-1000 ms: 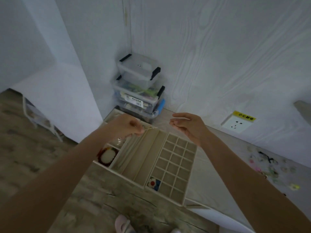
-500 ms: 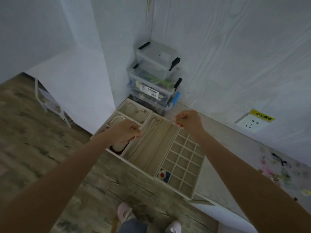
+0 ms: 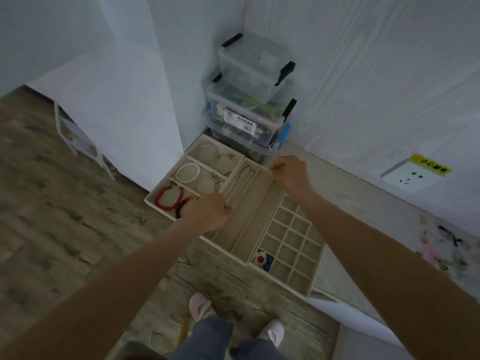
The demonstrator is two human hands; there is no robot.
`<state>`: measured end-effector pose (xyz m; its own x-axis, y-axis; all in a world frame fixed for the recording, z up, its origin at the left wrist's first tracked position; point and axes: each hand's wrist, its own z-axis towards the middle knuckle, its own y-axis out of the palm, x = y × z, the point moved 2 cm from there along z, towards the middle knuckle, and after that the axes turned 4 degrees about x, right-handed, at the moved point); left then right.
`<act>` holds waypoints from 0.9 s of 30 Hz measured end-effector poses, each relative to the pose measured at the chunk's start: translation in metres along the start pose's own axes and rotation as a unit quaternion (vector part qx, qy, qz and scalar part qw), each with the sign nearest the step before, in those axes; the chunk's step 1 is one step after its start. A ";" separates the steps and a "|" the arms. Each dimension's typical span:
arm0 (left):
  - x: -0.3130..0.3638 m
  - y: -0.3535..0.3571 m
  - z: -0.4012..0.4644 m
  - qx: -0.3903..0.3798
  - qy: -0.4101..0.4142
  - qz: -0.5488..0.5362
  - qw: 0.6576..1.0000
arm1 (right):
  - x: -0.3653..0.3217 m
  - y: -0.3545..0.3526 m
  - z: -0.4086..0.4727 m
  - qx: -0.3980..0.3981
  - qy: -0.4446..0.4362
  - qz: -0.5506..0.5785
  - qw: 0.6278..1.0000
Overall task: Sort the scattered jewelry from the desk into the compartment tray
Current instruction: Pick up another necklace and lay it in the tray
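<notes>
Far left of frame: wood-look floor (image 3: 52, 229), a white wire rack (image 3: 78, 136) against the wall. Left of centre, the cream compartment tray (image 3: 283, 284) sits on the desk edge; its left compartments hold a red bead bracelet (image 3: 166, 201), a pearl bracelet (image 3: 187, 173) above it, and pale pieces too blurred to name in the upper cells. Left hand (image 3: 207, 214) sits over the lower end of the long narrow slots, fingers curled, pinching one end of a thin chain (image 3: 255, 181). The chain runs diagonally up and right over a long slot, stretched between both hands. Above the tray, upper centre, stacked clear storage boxes (image 3: 249, 100) stand in the wall corner. Right hand (image 3: 292, 175) is at the tray's upper edge, fingers curled, pinching the chain's other end. Right of centre, the tray's small-cell grid; a red-white-blue piece (image 3: 263, 259) lies in its lower left cell. Bottom centre: jeans and pale slippers (image 3: 197, 305). Right: wall socket (image 3: 410, 176) with yellow label. Far right, scattered jewelry (image 3: 446, 248) lies on the desk (image 3: 363, 203), blurred, well apart from the tray.
</notes>
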<state>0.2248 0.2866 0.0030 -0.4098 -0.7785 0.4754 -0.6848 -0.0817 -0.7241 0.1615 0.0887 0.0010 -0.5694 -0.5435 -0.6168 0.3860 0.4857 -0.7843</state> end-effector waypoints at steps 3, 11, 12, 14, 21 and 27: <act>0.003 0.008 0.000 -0.009 -0.017 0.029 0.999 | 0.005 0.010 0.003 0.007 -0.011 -0.019 1.000; 0.005 0.022 0.002 -0.028 -0.038 0.044 0.998 | 0.006 0.026 0.004 -0.004 -0.037 -0.177 0.984; 0.006 0.022 0.001 -0.027 -0.038 0.061 0.997 | 0.006 0.027 0.004 -0.002 -0.046 -0.192 0.980; 0.006 0.021 0.001 -0.032 -0.041 0.089 0.995 | 0.005 0.030 0.006 0.004 -0.063 -0.216 0.974; 0.009 0.023 -0.001 -0.029 -0.032 0.170 0.985 | 0.005 0.040 0.008 0.034 -0.100 -0.281 0.954; 0.006 0.025 -0.002 -0.024 -0.048 0.138 0.989 | 0.007 0.043 0.008 0.012 -0.101 -0.286 0.953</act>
<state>0.2037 0.2809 -0.0112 -0.5276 -0.8228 0.2113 -0.5830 0.1698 -0.7945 0.1802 0.1006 -0.0374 -0.5406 -0.8368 -0.0870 0.0731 0.0563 -0.9957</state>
